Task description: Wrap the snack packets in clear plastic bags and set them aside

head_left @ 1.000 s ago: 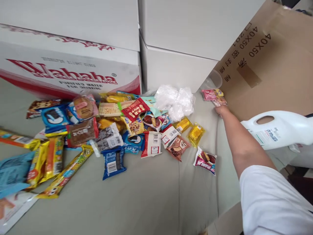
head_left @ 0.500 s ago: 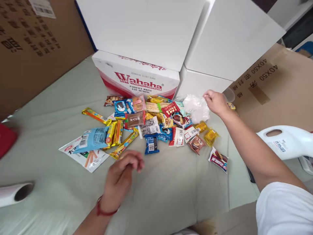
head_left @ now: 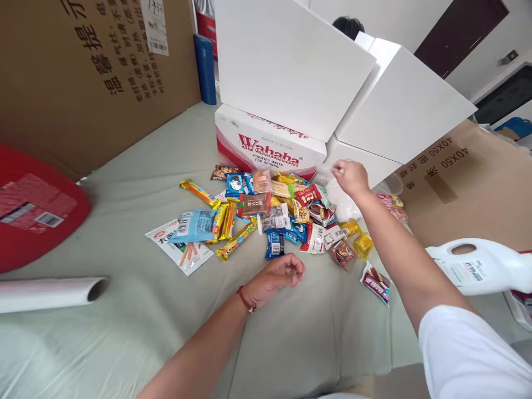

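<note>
Clear plastic bag (head_left: 341,200), crumpled, lies under the right hand (head_left: 351,176); fingers (head_left: 338,168) are pinched together on its top edge, just in front of the white boxes (head_left: 399,105). Left hand (head_left: 276,275) rests on the green sheet (head_left: 124,332), fingers (head_left: 296,269) loosely curled, holding nothing. Blue snack pkt (head_left: 274,244) is just beyond those fingers, w/ the snack pile (head_left: 274,208) behind.
</note>
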A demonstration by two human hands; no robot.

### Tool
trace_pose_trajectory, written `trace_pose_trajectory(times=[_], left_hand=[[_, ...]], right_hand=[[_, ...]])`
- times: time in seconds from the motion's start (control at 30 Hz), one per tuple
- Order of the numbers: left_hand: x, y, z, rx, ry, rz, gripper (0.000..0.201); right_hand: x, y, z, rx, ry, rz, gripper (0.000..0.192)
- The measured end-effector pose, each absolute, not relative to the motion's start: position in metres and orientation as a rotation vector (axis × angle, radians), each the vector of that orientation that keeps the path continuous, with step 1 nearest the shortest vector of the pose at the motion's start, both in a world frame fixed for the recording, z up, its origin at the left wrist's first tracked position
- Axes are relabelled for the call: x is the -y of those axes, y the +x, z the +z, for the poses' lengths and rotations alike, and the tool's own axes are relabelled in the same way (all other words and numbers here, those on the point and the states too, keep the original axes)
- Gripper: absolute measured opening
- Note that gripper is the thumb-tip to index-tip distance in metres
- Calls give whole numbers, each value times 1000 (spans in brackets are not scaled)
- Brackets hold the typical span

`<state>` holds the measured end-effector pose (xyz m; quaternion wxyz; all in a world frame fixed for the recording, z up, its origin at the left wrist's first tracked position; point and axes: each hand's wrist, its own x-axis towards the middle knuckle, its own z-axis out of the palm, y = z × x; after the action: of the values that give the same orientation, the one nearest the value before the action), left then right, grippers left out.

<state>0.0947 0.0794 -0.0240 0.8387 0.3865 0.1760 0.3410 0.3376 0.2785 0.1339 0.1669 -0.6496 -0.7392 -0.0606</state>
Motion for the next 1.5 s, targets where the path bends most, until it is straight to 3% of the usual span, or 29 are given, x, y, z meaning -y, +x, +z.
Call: trace_pose_trajectory(times=[0.07, 0.2, 0.3, 0.43, 0.63, 0.8, 1.13, 1.33, 1.5], left_hand=[[-79, 94, -21, -374, 794, 768, 36], [-79, 95, -15, -400, 690, 909, 33], [-82, 92, -11, -434, 592, 1026, 36], [-81, 90, -9, -513, 572, 1075, 42], [-72, 98, -19, -721, 835, 999, 57], [-78, 100, -27, -750, 953, 1043, 48], [-81, 90, -15, -535, 533, 1050, 40], [-78, 96, -22, -631, 824, 1110, 34], [-78, 99, -26, -690, 1060, 1180, 28]], right_hand=[[-237, 332, 138, 1787, -1628, 56, 15], [-141, 313, 115, 1317, -1355, 776, 32], [-90, 297, 79, 1032, -1305, 1024, 41], [-57, 279, 35, 863, -1316, 1055, 43], [-35, 252, 9, 1118, -1349, 1075, 31], [-36, 257, 13, 1160, -1273, 1129, 28], [-20, 292, 10, 775, -1214, 1376, 29], [-21, 293, 9, 787, -1354, 1288, 60], [-33, 284, 11, 1179, -1500, 1235, 42]])
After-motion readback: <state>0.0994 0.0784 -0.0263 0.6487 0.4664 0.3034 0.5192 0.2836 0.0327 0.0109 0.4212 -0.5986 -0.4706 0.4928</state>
